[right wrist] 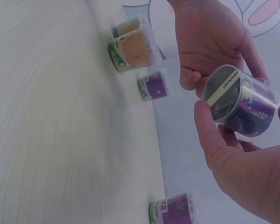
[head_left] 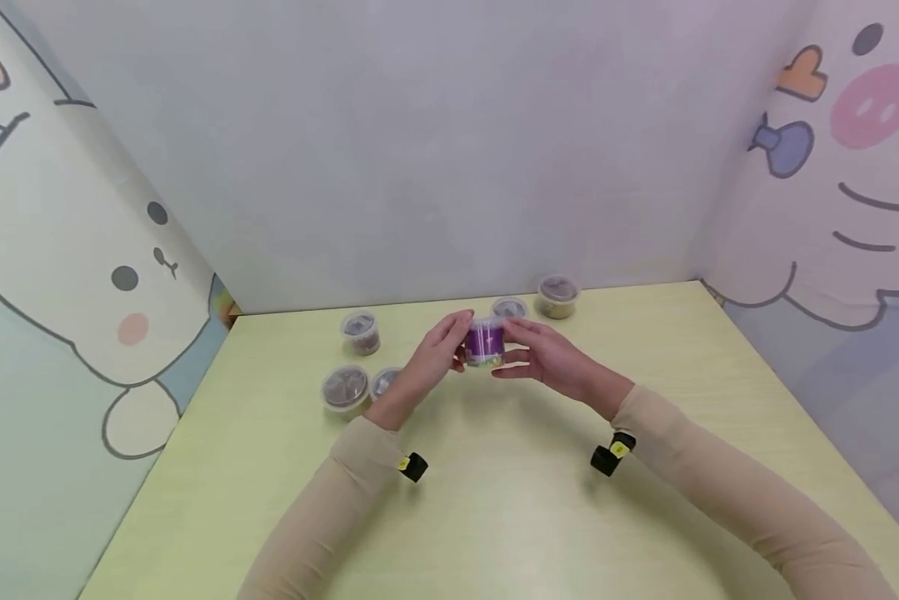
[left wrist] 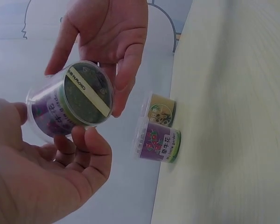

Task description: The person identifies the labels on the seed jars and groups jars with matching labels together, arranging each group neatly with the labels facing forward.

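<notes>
Both hands hold one clear lidded plastic cup (head_left: 485,343) with a purple printed label, raised over the table. My left hand (head_left: 430,358) grips its left side, with the thumb near the lid and the other fingers curled beneath. From the right, my right hand (head_left: 561,360) grips the same cup between thumb and fingers. In the left wrist view the cup's base (left wrist: 88,93) faces the camera, showing dark contents and a pale strip lettered "CROWN". The right wrist view shows my right index finger (right wrist: 207,126) at the base rim.
Three similar lidded cups stand at the left: one farther back (head_left: 361,333), a wider one (head_left: 346,390), and one (head_left: 385,382) partly behind my left forearm. A purple-labelled cup (left wrist: 154,142) and a tan-labelled cup (left wrist: 162,108) stand near the table's back edge, before the wall.
</notes>
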Motion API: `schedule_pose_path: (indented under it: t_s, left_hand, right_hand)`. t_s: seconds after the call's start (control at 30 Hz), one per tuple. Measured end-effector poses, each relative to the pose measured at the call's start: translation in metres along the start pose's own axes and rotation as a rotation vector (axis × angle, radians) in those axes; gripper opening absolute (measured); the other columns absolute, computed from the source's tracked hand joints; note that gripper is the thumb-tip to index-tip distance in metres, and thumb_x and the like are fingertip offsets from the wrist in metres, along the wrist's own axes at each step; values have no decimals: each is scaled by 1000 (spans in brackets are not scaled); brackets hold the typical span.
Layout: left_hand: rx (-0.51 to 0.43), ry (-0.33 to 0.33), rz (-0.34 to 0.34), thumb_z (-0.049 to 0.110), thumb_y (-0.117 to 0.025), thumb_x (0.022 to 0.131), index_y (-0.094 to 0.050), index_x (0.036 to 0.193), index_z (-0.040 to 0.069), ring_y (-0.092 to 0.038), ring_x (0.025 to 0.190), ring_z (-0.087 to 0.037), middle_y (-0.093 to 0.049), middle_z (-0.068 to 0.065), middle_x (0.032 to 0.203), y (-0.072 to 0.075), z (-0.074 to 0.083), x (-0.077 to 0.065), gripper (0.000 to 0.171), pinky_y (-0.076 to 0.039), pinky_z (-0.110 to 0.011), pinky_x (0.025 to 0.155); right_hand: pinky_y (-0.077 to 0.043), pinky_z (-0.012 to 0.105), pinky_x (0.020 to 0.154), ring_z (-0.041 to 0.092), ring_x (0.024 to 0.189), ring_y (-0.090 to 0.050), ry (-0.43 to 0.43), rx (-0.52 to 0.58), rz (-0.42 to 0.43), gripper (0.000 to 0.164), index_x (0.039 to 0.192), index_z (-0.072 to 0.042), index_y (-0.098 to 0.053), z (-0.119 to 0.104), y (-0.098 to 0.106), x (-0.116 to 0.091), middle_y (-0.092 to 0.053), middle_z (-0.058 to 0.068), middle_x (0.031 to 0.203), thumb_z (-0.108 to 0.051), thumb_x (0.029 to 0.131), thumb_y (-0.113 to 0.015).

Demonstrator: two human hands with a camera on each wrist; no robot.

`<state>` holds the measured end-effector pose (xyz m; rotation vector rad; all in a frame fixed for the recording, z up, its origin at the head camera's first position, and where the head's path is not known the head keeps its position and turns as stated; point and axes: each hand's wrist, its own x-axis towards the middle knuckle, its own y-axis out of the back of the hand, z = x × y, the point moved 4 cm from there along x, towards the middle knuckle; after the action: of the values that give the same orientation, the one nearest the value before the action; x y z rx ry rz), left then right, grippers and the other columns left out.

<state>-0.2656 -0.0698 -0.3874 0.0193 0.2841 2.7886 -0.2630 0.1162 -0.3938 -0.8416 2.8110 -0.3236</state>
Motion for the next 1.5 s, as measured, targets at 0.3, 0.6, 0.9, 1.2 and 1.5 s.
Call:
schedule_pose_path:
  t_s: [0.3, 0.6, 0.9, 1.2, 1.5]
  left_hand:
    - [41, -25, -28, 54, -41, 107, -54, 138, 11, -51, 84, -19, -54, -7, 95, -6, -1, 3, 55, -47, -31, 70]
    - [26, -44, 36, 53, -39, 108, -56, 131, 7, -51, 82, -20, -55, -7, 94, 1, 1, 0, 54, -48, -29, 69]
    - [-25, -9, 52, 48, -40, 109, -48, 139, 11, -50, 79, -18, -53, -8, 97, 4, -4, -1, 49, -47, -29, 67]
    - [-9, 22, 42, 56, -42, 106, -49, 141, 14, -50, 81, -18, -53, -7, 101, 4, -5, -1, 55, -47, -29, 69]
    - [2, 28, 34, 54, -42, 106, -47, 142, 13, -51, 83, -19, -52, -8, 103, 5, -7, -2, 55, -48, -29, 70]
  right_hand:
    - [-52, 46, 99, 24, 109, -63, 28, -25, 10, 60, 145, 0, -31, -1, -1, 0, -49, 18, 137, -40, 106, -52]
    - [-48, 46, 101, 24, 109, -56, 13, -58, 77, 61, 150, 0, -36, 0, 2, 5, -52, 12, 131, -41, 107, -49]
    - [-47, 45, 105, 27, 116, -57, 29, -54, 83, 58, 152, 1, -33, -2, -4, 7, -50, 17, 135, -38, 110, -42]
    - [-44, 47, 108, 35, 125, -50, -2, -66, 84, 64, 156, 0, -27, -1, -6, 7, -46, 21, 143, -38, 108, -48]
    - [-46, 44, 106, 28, 118, -56, -12, -68, 90, 61, 155, 1, -30, -1, -7, 8, -50, 18, 137, -37, 109, -47]
